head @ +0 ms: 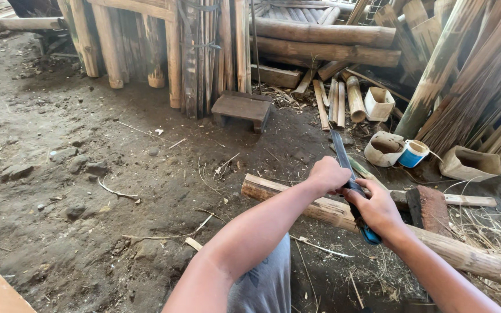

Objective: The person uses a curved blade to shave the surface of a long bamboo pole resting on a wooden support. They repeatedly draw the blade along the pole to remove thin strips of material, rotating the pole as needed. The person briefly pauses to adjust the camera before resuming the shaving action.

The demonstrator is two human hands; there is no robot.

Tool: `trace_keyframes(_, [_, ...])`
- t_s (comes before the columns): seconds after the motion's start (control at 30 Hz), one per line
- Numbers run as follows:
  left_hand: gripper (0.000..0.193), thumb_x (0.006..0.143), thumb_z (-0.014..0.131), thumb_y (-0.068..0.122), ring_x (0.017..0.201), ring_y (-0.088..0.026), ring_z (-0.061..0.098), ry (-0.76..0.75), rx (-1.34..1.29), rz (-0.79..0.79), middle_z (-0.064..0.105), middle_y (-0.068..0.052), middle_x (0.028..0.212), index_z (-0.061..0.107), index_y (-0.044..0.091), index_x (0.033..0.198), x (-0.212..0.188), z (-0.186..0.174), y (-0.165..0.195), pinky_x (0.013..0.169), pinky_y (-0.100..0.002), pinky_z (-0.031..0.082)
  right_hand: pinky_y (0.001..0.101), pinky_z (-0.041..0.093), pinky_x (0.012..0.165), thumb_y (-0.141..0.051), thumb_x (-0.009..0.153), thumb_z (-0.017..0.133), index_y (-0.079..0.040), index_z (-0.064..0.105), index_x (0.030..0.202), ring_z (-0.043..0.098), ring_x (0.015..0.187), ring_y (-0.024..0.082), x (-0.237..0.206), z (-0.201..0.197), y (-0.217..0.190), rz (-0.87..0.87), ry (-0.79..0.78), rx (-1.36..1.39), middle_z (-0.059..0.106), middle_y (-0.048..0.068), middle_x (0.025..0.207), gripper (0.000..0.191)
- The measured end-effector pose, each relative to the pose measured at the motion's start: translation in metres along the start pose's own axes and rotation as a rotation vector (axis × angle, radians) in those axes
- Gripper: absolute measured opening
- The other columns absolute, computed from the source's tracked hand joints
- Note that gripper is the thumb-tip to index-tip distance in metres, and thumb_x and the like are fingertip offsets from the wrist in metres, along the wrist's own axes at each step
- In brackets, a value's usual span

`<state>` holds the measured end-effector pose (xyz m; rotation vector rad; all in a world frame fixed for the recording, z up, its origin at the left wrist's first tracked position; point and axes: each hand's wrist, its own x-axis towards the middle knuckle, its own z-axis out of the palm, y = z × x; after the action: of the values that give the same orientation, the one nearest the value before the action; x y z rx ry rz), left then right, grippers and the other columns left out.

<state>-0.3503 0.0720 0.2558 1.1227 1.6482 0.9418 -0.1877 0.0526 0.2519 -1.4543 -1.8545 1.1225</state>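
Two hands closed on long knife (343, 159): right hand (378, 210) wrapped round blue handle, left hand (327, 175) pinched on blade further up. Long axis run away from body, tip upward, above bamboo pole (471, 258) laid across dirt floor (88, 191).

Small wooden stool (242, 108) on dirt floor (88, 174), stacked bamboo poles (320, 43), blue-banded can (413, 153) (on its side), white containers (378, 103)

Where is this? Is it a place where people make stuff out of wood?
It looks like a rough bamboo workshop with a dirt floor. Bamboo poles and split strips are stacked around, and both hands, left hand and right hand, grip a long knife over a pole.
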Motion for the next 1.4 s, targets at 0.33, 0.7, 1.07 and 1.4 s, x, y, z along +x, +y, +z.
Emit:
trace_keyframes(0.33, [0.025,0.080,0.066,0.017,0.064,-0.023,0.074,0.035,-0.055,-0.007,0.076,-0.017,0.079,0.076,-0.005,0.087,-0.004,-0.012,-0.002,0.057,-0.036,0.062,0.0302,0.052,0.077,-0.024,0.091,0.071,-0.001,0.062,0.133,0.069,0.090,0.017,-0.001,0.008,-0.011,0.000,-0.012,-0.007,0.075,0.014,0.105,0.049])
trace_keyframes(0.7, [0.028,0.082,0.065,0.020,0.056,-0.023,0.073,0.097,0.009,-0.002,0.074,-0.018,0.068,0.076,-0.005,0.078,-0.004,-0.034,-0.014,0.053,-0.035,0.059,0.0324,0.053,0.071,-0.029,0.090,0.071,-0.003,0.062,0.135,0.067,0.084,0.016,0.003,0.025,-0.027,0.029,-0.062,-0.022,0.075,0.013,0.101,0.053])
trace_keyframes(1.07, [0.025,0.080,0.065,0.019,0.055,-0.022,0.072,0.104,-0.009,0.006,0.073,-0.016,0.066,0.075,-0.003,0.075,-0.005,-0.043,-0.017,0.054,-0.036,0.058,0.0322,0.051,0.066,-0.030,0.091,0.070,-0.004,0.060,0.136,0.065,0.080,0.016,0.000,0.031,-0.040,0.047,-0.092,-0.011,0.075,0.012,0.098,0.053])
trace_keyframes(1.4, [0.026,0.080,0.064,0.019,0.058,-0.023,0.073,0.099,0.032,-0.004,0.074,-0.016,0.067,0.077,-0.003,0.076,-0.007,-0.047,-0.016,0.057,-0.035,0.058,0.0302,0.050,0.069,-0.029,0.091,0.069,-0.003,0.062,0.134,0.064,0.081,0.014,0.005,0.035,-0.034,0.015,-0.108,-0.002,0.074,0.011,0.098,0.050])
